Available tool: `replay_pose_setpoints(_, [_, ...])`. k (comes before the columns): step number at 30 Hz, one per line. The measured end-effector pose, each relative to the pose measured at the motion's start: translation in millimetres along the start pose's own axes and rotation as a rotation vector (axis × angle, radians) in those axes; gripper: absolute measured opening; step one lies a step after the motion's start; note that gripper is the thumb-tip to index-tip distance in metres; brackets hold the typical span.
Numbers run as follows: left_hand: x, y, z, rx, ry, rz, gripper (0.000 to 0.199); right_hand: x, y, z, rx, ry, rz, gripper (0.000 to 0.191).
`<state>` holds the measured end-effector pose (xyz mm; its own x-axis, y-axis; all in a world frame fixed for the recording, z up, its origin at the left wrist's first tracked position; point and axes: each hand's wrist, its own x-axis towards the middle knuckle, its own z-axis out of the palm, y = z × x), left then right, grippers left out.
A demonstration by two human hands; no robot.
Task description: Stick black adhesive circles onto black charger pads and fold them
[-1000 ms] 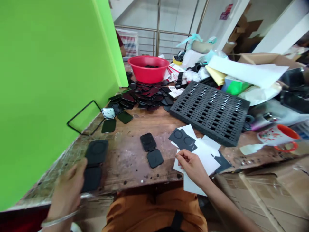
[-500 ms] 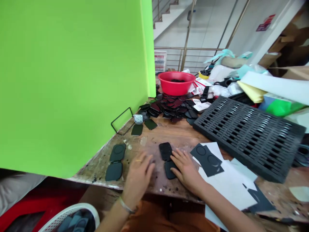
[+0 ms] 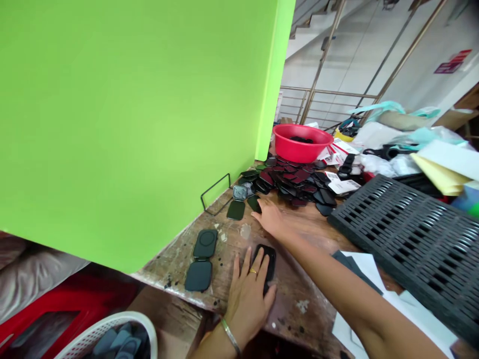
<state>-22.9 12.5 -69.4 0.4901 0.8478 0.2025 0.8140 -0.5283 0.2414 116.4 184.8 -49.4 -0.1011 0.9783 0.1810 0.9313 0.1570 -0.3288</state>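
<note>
My left hand (image 3: 250, 289) lies open with its fingers spread, resting partly on a black hinged folding pad (image 3: 270, 252). The hand hides much of that pad. Farther up the table my right hand (image 3: 270, 215) reaches out, fingertips touching the edge of a small dark glossy plate (image 3: 254, 203); thumb and forefinger are apart. Just left of that plate, a small folding piece stands open, with a silvery upper part (image 3: 240, 193) and a dark lower plate (image 3: 235, 210). Nearer me on the left lies a dark grey folding pad (image 3: 199, 275), opened flat, a ring on its upper half.
Many dark plates (image 3: 295, 182) lie heaped before a red basin (image 3: 301, 144). A black slotted rack (image 3: 407, 239) and white sheets (image 3: 415, 319) fill the right. A green panel (image 3: 149, 124) borders the left, near a wire frame (image 3: 216, 194). A white basket (image 3: 149, 326) stands below.
My right hand has left the black folding pad and moved forward to the small dark plate. My left hand has moved right onto the black pad. The view has shifted left.
</note>
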Motion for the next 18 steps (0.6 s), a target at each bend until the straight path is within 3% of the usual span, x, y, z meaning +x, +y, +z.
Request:
replay_pose_setpoints(3, [0.7, -1.9, 1.1, -0.008, 0.031, -0.034, 0.059, 8.3, 0.0, 3.4, -0.061, -0.068, 0.03, 0.031])
replay_pose_setpoints(7, [1.8, -2.2, -0.2, -0.03, 0.03, -0.019, 0.06, -14.7, 15.0, -14.7, -0.093, -0.16, 0.039, 0.026])
replay_pose_setpoints(9, [2.2, -2.5, -0.7, -0.041, 0.025, -0.018, 0.061, -33.8, 29.1, -38.5, -0.081, -0.183, 0.04, 0.025])
replay_pose_setpoints(13, [2.6, -4.7, 0.0, -0.051, 0.005, 0.008, 0.06, -73.4, 60.0, -107.1, 0.021, -0.256, -0.042, 0.031])
replay_pose_setpoints(14, [2.7, -5.3, 0.3, -0.053, -0.001, 0.016, 0.06, -82.1, 66.2, -122.6, 0.075, -0.318, -0.077, 0.03])
replay_pose_setpoints(16, [3.1, -6.2, 0.7, -0.054, -0.01, 0.026, 0.057, -96.6, 74.6, -142.7, 0.299, -0.602, -0.101, 0.032])
replay_pose_setpoints(18, [3.7, -6.8, 1.0, -0.047, -0.009, 0.021, 0.052, -105.8, 77.6, -143.7, 0.488, -0.872, -0.112, 0.033])
